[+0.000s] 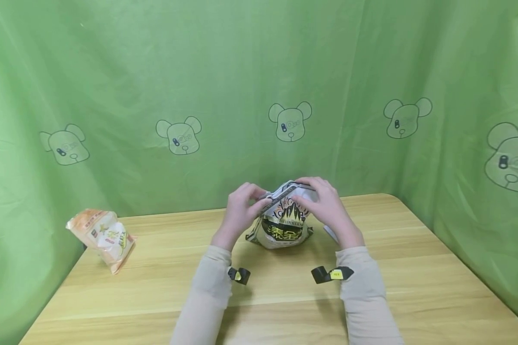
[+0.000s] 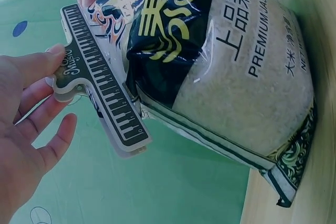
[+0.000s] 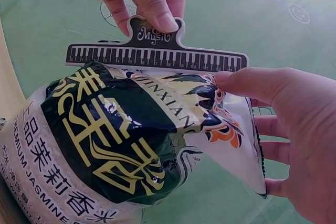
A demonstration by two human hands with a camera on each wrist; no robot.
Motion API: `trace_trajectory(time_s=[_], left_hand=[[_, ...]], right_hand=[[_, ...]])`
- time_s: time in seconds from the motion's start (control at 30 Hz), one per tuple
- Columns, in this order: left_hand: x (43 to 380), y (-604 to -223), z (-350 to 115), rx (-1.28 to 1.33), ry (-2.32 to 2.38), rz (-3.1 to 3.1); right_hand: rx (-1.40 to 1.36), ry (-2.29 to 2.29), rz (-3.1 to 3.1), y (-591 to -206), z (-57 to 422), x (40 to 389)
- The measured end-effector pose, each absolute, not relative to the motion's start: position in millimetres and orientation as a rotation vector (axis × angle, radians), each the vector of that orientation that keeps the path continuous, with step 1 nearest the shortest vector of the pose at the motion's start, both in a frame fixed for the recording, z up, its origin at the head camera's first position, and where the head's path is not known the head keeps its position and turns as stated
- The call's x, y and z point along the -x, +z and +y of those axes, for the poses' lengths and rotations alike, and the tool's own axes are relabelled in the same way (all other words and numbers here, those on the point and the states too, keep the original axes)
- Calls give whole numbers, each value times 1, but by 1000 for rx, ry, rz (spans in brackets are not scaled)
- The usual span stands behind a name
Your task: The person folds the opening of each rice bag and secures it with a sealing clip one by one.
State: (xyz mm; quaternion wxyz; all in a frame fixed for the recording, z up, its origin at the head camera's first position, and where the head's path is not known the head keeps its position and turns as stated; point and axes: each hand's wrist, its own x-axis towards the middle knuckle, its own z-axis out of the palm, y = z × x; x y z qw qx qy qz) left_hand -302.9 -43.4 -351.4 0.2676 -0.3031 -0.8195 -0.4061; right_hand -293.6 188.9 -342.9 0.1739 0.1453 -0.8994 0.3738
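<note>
A bag of jasmine rice stands on the table, its clear lower part full of grains and its top gathered up. Across that top lies a long bag clip with a piano-key pattern and the word Music on its handle. My left hand pinches the clip's handle between thumb and fingers, as the left wrist view shows. With thumb in front and fingers behind, my right hand grips the bag's top edge beside the clip's end.
An orange and white packet leans at the table's left edge. Partly hidden by my right wrist, a small pale object lies on the wooden table. Green curtains with bear faces hang behind and at both sides.
</note>
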Motion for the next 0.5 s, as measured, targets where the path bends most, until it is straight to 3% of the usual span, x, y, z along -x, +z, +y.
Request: trace_trajectory(time_s=[0.5], left_hand=[[302,-348,-36,800,-1112,-2195]], right_hand=[[-402,1057,-2571,-342,189,294]])
